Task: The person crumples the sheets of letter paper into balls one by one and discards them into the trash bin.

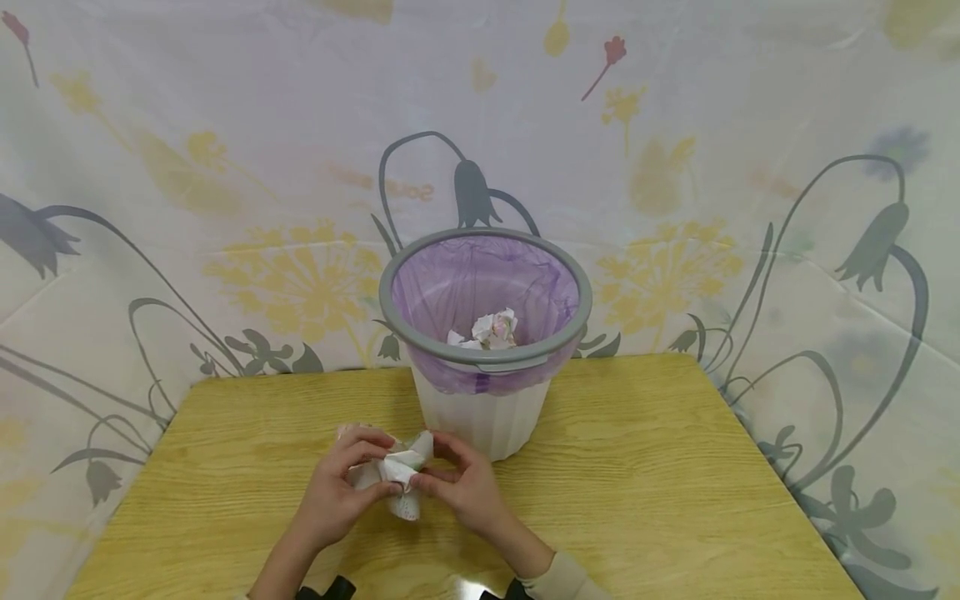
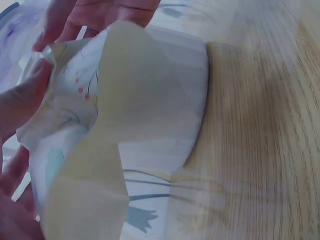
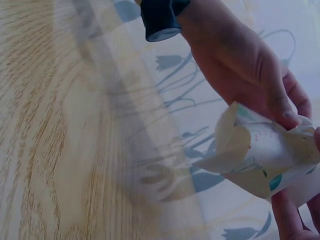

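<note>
A crumpled sheet of white paper [image 1: 403, 469] with a small floral print is between the two hands, close over the table. My left hand [image 1: 339, 483] pinches its left side between thumb and fingers. On the other side, my right hand [image 1: 467, 492] pinches the paper with thumb and fingertips. In the left wrist view the paper [image 2: 75, 105] shows red dots and leaves, with loose flaps bending outward. Its folds [image 3: 270, 155] spread open in the right wrist view. Just behind the hands stands a white wastebasket [image 1: 480, 417] with a grey rim.
A purple bag [image 1: 487, 271] lines the wastebasket and folds over its rim. Inside lie crumpled papers [image 1: 495, 330]. The wooden table [image 1: 645, 467] backs onto a floral-printed sheet [image 1: 315, 167], which also hangs at both sides.
</note>
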Tool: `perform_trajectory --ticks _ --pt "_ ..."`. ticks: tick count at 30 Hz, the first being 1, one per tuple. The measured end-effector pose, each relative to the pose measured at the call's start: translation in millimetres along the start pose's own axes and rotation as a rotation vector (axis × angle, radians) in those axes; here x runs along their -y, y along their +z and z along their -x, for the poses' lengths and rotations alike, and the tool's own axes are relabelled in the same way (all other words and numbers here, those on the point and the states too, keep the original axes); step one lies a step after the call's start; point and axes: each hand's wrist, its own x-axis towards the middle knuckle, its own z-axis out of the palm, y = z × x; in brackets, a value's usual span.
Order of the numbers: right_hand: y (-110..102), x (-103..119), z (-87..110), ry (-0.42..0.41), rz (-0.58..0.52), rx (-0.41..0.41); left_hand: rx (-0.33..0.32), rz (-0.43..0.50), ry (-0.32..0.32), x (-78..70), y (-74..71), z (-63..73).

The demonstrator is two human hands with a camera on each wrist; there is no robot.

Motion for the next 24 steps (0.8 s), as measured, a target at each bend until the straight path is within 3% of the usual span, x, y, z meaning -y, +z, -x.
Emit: perform_trajectory --ticks 5,15,20,24 --pt "1.9 1.8 -1.4 0.056 0.016 -0.050 -0.084 -0.152 0.028 -0.3 2.3 -2.3" --pt "4.9 -1.1 -5.2 0.125 0.045 -0.141 -0.200 -0.232 0.019 3.9 14.0 0.7" --pt "6.5 -0.7 -5.6 0.121 0.069 -0.209 -0.225 -0.239 -0.080 1.2 16.9 0.9" --pt "6.4 -1.3 -5.2 0.121 0.065 -0.241 -0.265 -0.243 -0.202 0.0 17.3 -0.2"
